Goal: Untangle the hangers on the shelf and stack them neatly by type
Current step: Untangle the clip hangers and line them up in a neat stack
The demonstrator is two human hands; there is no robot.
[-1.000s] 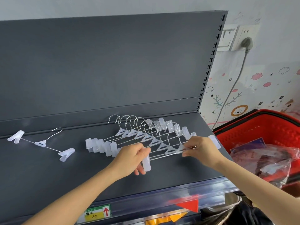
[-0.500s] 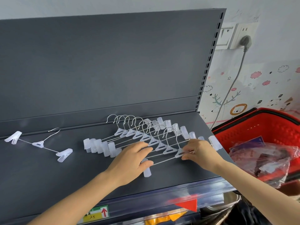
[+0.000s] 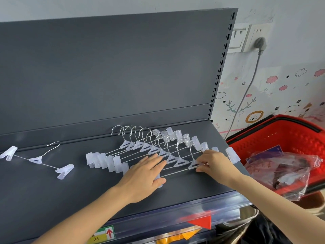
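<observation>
Flat, fingers straight, the left hand (image 3: pixel 144 175) rests on the fanned row of hangers (image 3: pixel 151 149) at the middle of the shelf (image 3: pixel 52 194). The right hand (image 3: pixel 215 163) pinches the nearest hanger (image 3: pixel 192 164) at its wire bar. A lone hanger (image 3: pixel 36 159) lies well apart to the left. A red basket (image 3: pixel 290 138) stands beside the shelf's right end.

A red plastic basket (image 3: pixel 288 138) stood at the right of the frame, with a crumpled clear plastic bag (image 3: pixel 281 171) of dark contents lying in it. In the upper right, a grey plug (image 3: pixel 260 43) sat in a white wall socket (image 3: pixel 253 30), and its grey cable (image 3: pixel 246 92) ran down over wallpaper (image 3: pixel 281 95) printed with clouds and animals. At the bottom edge were a label with a red arrow (image 3: pixel 103 234) and a red triangle tag (image 3: pixel 200 221).
</observation>
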